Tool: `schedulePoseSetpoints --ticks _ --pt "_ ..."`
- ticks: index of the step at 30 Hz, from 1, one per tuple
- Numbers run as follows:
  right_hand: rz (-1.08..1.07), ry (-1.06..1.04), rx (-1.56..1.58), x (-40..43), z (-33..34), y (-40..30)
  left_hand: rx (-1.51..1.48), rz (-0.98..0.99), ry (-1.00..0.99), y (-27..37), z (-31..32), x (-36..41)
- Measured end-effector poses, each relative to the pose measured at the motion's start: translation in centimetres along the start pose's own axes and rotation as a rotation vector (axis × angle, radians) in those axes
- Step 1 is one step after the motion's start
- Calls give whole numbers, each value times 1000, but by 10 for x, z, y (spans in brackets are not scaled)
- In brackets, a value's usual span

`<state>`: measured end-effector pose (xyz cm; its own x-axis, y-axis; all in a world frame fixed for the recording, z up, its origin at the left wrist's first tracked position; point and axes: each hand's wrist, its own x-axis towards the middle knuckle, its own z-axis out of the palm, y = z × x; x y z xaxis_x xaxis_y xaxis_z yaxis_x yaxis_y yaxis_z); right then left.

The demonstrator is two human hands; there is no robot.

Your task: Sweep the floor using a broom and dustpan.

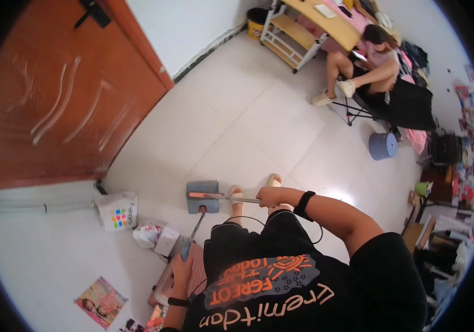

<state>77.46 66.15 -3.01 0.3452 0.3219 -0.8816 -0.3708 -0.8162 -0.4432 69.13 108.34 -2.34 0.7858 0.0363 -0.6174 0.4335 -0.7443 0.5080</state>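
My right hand grips the metal handle of a broom, which reaches leftward across my feet. Its narrow orange head lies over the grey long-handled dustpan in this view; whether they touch I cannot tell. Low at the left, my left hand is closed around the grey grip of the dustpan's handle. The pan rests on the pale tiled floor, beside my sandalled feet. Any sweepings in it are too small to make out.
A brown door stands at the left. White bags and a pink suitcase line the left wall. At upper right, a person sits on a folding chair beside a wheeled desk. A blue stool stands nearby.
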Motion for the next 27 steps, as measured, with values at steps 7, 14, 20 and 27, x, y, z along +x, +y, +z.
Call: schedulePoseSetpoints --ticks 7,14,20,27 --pt "-4 286 -32 -100 0 48 124 252 -27 79 18 63" --pt "208 596 202 -180 41 92 49 283 -134 233 63 98" --pt "203 713 450 -248 65 152 183 562 -260 324 144 104" --pt "320 849 1049 -325 137 259 322 683 -409 428 218 56"
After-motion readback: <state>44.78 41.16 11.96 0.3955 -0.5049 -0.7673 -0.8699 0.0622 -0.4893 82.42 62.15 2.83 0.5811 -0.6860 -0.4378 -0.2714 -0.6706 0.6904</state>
